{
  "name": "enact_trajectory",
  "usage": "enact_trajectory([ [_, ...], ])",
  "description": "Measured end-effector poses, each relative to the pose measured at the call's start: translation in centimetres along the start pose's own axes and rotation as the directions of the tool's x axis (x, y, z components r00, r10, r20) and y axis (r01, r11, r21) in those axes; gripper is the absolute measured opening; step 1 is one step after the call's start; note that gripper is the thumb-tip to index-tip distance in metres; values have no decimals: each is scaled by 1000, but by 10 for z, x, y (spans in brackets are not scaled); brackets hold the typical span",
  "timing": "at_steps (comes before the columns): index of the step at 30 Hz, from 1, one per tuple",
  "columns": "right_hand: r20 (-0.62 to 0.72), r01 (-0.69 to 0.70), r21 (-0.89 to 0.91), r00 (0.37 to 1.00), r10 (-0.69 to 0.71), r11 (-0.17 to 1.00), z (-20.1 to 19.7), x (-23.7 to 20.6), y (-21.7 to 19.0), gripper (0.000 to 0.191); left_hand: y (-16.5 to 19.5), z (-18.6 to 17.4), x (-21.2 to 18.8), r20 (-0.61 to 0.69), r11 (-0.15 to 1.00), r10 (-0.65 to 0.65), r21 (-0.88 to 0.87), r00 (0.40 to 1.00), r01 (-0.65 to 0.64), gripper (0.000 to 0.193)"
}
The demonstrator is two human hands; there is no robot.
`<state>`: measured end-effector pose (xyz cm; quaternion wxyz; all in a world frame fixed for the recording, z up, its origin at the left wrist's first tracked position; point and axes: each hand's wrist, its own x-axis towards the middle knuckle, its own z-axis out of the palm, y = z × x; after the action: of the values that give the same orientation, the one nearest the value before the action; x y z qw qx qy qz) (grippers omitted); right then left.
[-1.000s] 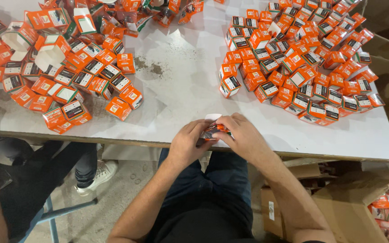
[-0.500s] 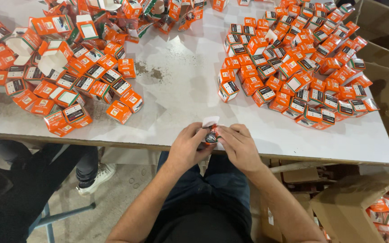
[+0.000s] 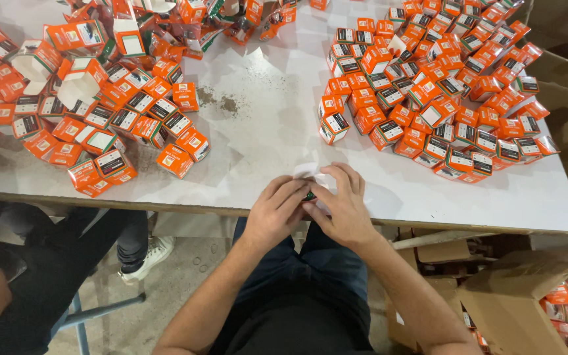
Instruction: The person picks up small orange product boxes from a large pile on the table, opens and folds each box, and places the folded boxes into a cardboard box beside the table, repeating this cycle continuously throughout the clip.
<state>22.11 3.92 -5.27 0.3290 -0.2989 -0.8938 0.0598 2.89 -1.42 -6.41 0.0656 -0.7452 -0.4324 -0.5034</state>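
Note:
My left hand and my right hand meet at the near edge of the white table, fingers curled together around a small dark item wrapped in a white sheet. Most of the item is hidden by my fingers. A heap of small orange boxes lies on the table to the right of my hands, and another orange heap, some of its boxes open, lies to the left.
A person in dark trousers sits at the lower left, one white shoe on the floor. Brown cartons holding more orange boxes stand at the lower right. A dark smudge marks the tabletop.
My hands have moved forward from just off the table's edge onto the tabletop, still closed together around the small item. The view has shifted slightly.

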Motion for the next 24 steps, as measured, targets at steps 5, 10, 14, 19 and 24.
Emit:
enact_trajectory([
  [5, -161, -159, 294, 964, 213, 942, 2, -13, 2, 50, 3, 3, -5, 31, 996, -80, -29, 996, 81, 38],
  [10, -98, 46, 143, 995, -32, 989, 6, -11, -4, 44, -2, 10, -12, 39, 968, -213, -129, 976, 216, 31],
  [14, -206, -91, 305, 966, 159, 948, 17, -8, -12, 47, -4, 13, -12, 14, 969, -203, -142, 979, 203, 32],
  [19, -206, 82, 111, 977, -57, 990, 29, -16, 0, 44, -4, 9, -11, 124, 947, -266, -150, 956, 283, 36],
  [24, -68, -302, 672, 884, 462, 677, 45, -7, 16, 53, -5, 7, -8, 122, 943, -256, -188, 959, 275, 35],
])
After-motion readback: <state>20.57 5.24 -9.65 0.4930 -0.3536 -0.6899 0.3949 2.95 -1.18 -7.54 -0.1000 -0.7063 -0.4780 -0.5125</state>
